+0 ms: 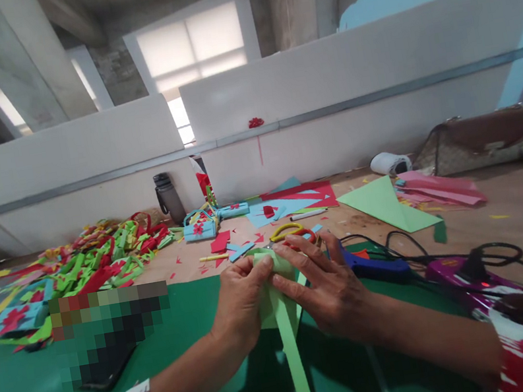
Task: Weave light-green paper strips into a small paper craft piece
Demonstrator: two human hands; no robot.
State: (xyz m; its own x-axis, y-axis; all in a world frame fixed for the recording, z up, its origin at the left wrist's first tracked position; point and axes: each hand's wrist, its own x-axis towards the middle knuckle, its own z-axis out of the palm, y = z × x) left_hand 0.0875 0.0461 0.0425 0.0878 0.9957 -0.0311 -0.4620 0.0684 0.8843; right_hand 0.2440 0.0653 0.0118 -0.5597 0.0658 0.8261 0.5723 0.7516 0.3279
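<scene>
At the centre of the dial, over the green mat (23,390), the left hand (239,303) has thumb and fingers pinched together on a light green paper piece (267,315), while a light green strip (296,364) hangs from it toward six o'clock. The right hand (331,284) touches the piece from three o'clock, fingers spread over its top; whether it grips or only presses, I cannot tell. The left thumb seems to pin the strip's upper end, perhaps so that the right fingers can smooth or align it.

Just beyond the fingertips, toward twelve, lie yellow scissor handles (287,230) and red scissor handles (302,237), close enough to catch a knuckle. At three o'clock a blue glue gun (378,267) sits beside the right hand, presumably for easy reach; black cord loops behind it toward a purple power strip (482,286), cluttering that side.

At eight o'clock a dark phone (111,361) lies on the mat. Farther out, a heap of cut paper (114,247) fills ten o'clock, a small blue paper bag (199,228) and a bottle (171,201) stand at eleven, and a folded green sheet (383,205) lies at two, short of a handbag (483,142).
</scene>
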